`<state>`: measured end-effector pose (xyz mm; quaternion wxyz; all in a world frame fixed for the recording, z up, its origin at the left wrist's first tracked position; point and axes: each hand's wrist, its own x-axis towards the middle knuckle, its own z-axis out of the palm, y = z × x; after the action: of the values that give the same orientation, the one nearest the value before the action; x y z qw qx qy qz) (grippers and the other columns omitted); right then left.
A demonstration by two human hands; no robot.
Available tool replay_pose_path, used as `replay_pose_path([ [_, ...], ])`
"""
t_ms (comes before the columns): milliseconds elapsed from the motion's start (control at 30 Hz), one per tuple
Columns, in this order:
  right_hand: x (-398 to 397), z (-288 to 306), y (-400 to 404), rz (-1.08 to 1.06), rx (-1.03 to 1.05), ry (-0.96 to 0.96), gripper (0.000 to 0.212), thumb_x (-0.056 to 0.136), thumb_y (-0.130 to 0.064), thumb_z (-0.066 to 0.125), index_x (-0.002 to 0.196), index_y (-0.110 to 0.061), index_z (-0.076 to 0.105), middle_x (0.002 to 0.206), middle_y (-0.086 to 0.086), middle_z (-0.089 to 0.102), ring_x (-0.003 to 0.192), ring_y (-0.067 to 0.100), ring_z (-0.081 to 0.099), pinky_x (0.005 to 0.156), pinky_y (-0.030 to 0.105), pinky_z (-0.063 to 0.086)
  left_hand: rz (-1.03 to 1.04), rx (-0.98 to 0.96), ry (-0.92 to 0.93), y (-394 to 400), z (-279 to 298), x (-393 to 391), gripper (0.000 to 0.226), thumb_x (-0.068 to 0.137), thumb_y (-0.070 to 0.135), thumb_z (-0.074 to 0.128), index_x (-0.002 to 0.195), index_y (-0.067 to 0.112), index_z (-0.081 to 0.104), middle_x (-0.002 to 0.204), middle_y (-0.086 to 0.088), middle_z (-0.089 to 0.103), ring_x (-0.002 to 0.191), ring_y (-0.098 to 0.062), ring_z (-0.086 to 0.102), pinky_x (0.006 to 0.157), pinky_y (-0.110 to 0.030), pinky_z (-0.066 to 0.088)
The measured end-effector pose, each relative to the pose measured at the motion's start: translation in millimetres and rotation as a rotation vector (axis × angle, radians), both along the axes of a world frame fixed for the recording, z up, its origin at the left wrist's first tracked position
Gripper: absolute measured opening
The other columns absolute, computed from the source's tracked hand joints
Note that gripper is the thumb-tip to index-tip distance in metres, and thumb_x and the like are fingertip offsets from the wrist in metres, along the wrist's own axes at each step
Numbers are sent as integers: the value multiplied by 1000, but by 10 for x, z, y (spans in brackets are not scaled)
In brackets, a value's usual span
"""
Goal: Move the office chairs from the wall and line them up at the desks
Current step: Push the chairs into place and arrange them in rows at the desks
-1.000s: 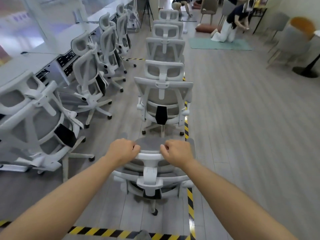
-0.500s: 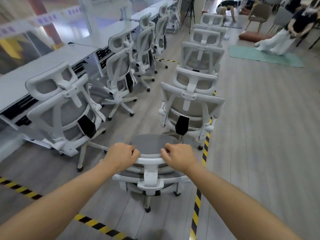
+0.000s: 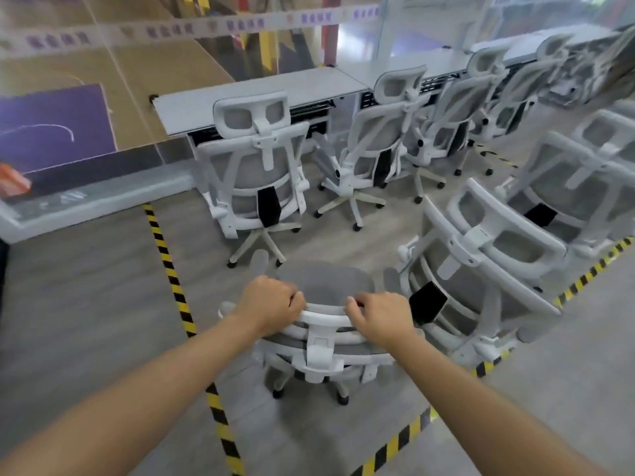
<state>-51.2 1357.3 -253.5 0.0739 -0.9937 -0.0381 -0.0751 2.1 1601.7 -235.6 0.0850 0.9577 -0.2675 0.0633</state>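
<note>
I have both hands on the chair [image 3: 324, 333] right in front of me. My left hand [image 3: 266, 304] is curled over the top rim of its white backrest on one side, and my right hand [image 3: 381, 317] grips the same rim on the other side, the two hands apart with the centre spine of the backrest between them. The grey seat shows just beyond my knuckles, and the wheeled base stands on the grey floor [image 3: 86, 304].

The chair sits between two strips of yellow-and-black tape [image 3: 168, 262] that run along the floor, one to my left and one to my right. Ahead of it, a second chair [image 3: 257, 173] is parked with its back to me, against the white counter [image 3: 261, 91]. Further right along the same counter stand more chairs, the nearest of them [image 3: 378, 146] turned partly sideways. To my right, just beside the one I hold, another chair [image 3: 481, 269] leans tilted in my view, with another chair [image 3: 577, 187] behind it, near the right-hand tape.

Past the counter there is a glass wall [image 3: 103, 80], and through it I can see a purple and tan floor below.
</note>
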Motion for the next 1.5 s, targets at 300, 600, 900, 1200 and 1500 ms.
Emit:
replay_pose_path([
  [300,128,-21,-560,100,9,-13,55,90,-52,26,57,-14,47,45,2,42,46,24,46,44,31,26,165,-44,-73,-507,-138,-360,55,89,42,24,62,20,66,58,6,64,49,-15,52,46,-26,18],
  [600,390,-10,-1056,268,-17,15,62,85,-55,15,64,-18,59,51,0,52,52,22,51,46,30,23,339,25,-26,-1052,-143,-424,58,89,46,21,69,22,69,55,3,59,50,-16,52,49,-27,34],
  [900,707,68,-1653,498,-64,95,62,88,-56,15,68,-19,60,56,-1,57,56,22,53,48,31,29,554,-13,-71,-1786,-74,-645,44,85,34,38,46,17,46,36,7,26,33,-11,25,40,-21,7],
  [1200,716,174,-1939,536,-67,105,53,95,-49,29,65,-14,55,50,1,48,51,22,49,49,30,34,620,2,-59,-2137,-7,-734,40,82,35,40,47,17,47,39,8,28,34,-10,25,41,-20,4],
  [1500,526,120,-2095,518,-28,65,64,86,-57,15,64,-14,56,54,2,56,52,22,53,49,31,36,587,31,-24,-2245,-17,-873,44,87,38,35,51,18,50,42,6,34,37,-15,34,44,-20,7],
])
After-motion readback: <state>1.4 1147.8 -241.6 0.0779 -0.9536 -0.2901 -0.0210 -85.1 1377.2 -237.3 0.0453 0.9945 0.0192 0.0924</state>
